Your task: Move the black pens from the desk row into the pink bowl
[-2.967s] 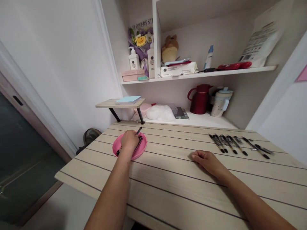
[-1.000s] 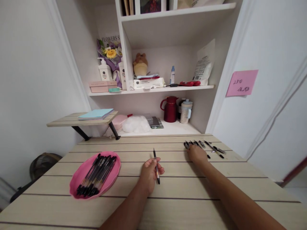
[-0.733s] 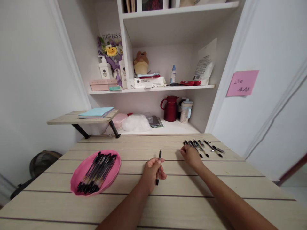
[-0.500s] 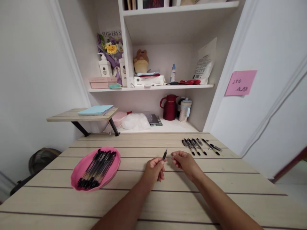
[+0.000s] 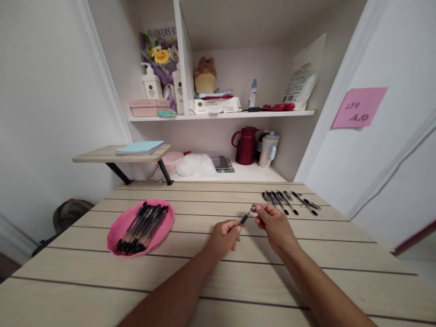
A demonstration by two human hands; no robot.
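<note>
Fingers (image 5: 235,228) of L hand (image 5: 223,237) curl shut round a black pen (image 5: 244,220), held just above the counter (image 5: 85,281) mid-scene, tip angled far-right. R hand (image 5: 275,225) fingertips (image 5: 259,208) pinch the pen's far end. Pink plate (image 5: 127,219) w/ a bundle of pens (image 5: 143,225) sits left. Row of pens (image 5: 288,202) lies far right, apart from both hands.

Forearms extended, left hand (image 5: 225,236) curled closed, right hand (image 5: 274,225) just beside it, fingers pinched.
</note>
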